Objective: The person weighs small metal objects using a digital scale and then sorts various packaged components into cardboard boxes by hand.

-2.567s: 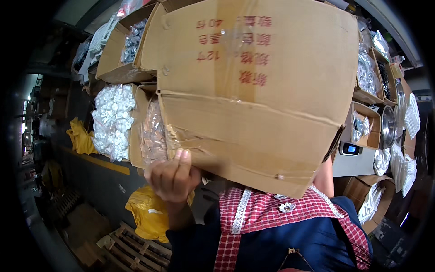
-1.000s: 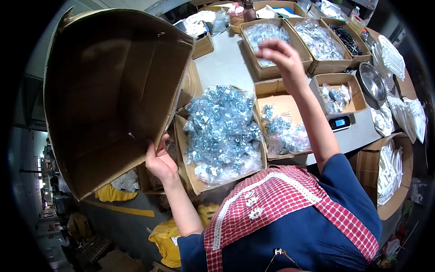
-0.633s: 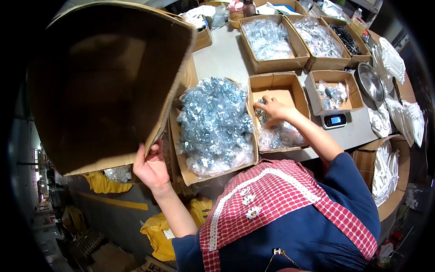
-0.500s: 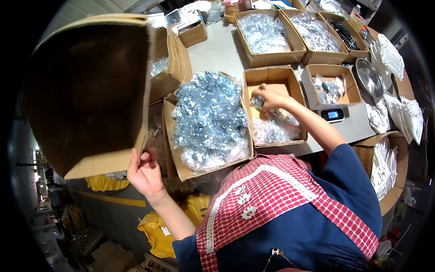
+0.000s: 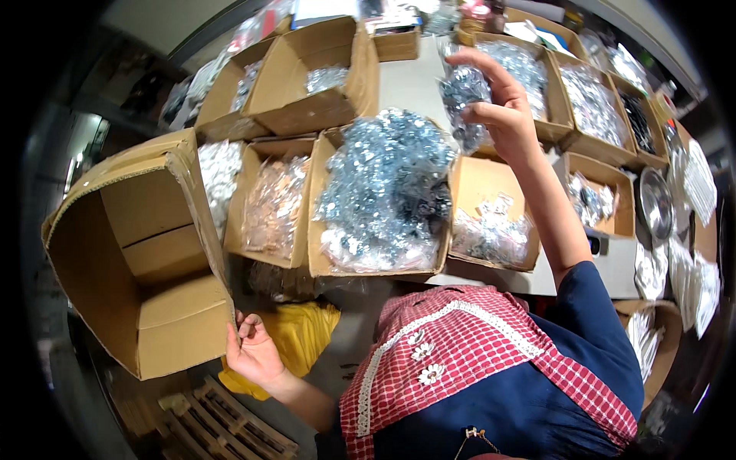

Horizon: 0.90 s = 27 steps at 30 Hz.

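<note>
At the left, my left hand grips the edge of a large cardboard box, tilted so its bare inside faces me. My right hand is raised over the table, its fingers curled round a clear plastic bag of small metal parts. Below that hand stands a cardboard box with small bags of parts at its near end. Just left of it, a heap of clear bags with bluish metal parts fills another box and rises above its rim.
Boxes of orange-toned bagged parts and white parts stand left of the heap. More boxes line the back. A metal bowl and white bundles lie at right. A wooden pallet and yellow sack are on the floor.
My right hand has risen from the box with the bag of metal parts. The large box in my left hand has dropped lower and turned. The whole view has shifted.
</note>
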Tool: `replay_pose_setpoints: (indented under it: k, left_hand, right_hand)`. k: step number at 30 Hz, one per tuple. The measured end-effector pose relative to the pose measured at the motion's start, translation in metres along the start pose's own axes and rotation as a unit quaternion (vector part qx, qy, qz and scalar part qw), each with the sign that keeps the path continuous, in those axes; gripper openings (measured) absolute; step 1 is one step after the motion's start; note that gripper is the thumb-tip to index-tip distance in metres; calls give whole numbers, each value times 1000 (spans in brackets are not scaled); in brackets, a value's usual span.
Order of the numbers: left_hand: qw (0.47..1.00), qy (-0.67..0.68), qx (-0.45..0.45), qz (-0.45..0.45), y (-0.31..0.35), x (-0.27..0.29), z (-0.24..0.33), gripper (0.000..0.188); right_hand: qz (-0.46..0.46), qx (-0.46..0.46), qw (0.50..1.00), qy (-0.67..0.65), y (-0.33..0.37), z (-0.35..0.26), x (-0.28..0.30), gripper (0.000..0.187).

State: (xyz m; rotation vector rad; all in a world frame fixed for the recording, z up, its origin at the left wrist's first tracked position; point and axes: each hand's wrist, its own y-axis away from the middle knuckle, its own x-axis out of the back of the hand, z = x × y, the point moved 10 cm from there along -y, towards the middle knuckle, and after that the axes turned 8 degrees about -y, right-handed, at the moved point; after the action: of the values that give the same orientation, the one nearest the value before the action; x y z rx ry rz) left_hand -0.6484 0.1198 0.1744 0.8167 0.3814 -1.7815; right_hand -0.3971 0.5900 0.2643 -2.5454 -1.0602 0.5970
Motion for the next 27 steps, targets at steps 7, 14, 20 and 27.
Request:
replay_pose_setpoints:
  k: [7, 14, 20, 27]
  left_hand:
    - [992, -26, -61, 107, 92, 41, 4, 26]
    - [953, -45, -144, 264, 216, 102, 18, 29]
    - [905, -167, -175, 350, 294, 131, 55, 27]
    - [890, -128, -261, 350, 377, 228, 46, 35]
  right_hand:
    - [-384, 17, 798, 465, 20, 156, -92, 51]
    - [-390, -51, 805, 444, 29, 187, -87, 41]
    - [-354, -70, 857, 367, -6, 198, -38, 40]
    - [-294, 216, 810, 459, -19, 192, -21, 41]
